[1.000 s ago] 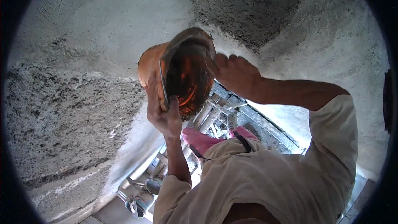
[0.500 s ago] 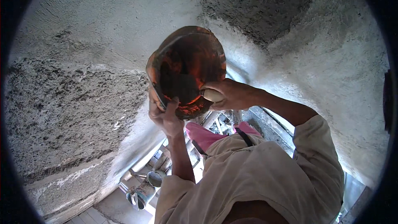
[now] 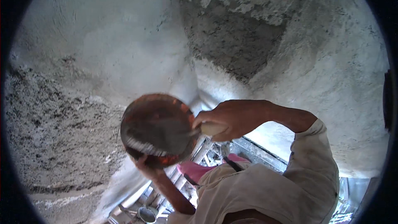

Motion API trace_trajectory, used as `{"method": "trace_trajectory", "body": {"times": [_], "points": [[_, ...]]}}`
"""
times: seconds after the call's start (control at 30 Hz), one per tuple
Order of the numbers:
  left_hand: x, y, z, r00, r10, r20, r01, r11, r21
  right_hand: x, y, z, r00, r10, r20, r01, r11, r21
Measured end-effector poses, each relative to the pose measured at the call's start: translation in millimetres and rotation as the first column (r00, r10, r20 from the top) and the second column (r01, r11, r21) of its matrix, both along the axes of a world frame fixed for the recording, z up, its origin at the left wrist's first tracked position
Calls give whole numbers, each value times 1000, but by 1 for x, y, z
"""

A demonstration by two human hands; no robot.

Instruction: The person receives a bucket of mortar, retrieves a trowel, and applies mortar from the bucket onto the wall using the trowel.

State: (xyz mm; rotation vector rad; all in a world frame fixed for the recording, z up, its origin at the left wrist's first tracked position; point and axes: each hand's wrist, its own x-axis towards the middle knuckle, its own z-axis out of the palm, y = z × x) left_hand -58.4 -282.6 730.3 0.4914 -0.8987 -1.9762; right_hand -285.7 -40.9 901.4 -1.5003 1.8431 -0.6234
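Out in front of me, a round bowl with a worn orange-red inside is tilted so that its mouth faces me. My left hand grips its lower rim, the thumb over the edge and the other fingers hidden behind it. My right hand is closed around the pale handle of a trowel. The trowel's blade reaches left across the bowl's mouth, blurred by motion. A pale streak shows along the lower left of the blade; I cannot tell whether it is mortar or glare.
Plastered walls meet in a corner ahead. A dark rough patch breaks the pale plaster, and a coarse grey wall area lies at left. Far below are a bucket and boards.
The bowl and my left hand have come lower and to the left. The trowel's blade now shows across the bowl, and my right hand is slightly lower. My view has shifted too.
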Motion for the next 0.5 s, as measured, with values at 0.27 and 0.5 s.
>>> {"method": "trace_trajectory", "body": {"times": [0.27, 0.5], "points": [[77, -7, -38, 955, 97, 280, -51, 985, -168, -19, -12, 54, 801, 274, 532, -165, 956, -244], [48, 16, 0, 963, 164, 214, -203, 963, 176, -102, 177, -35, 231, -946, 226, 931, 148, -333]]}}
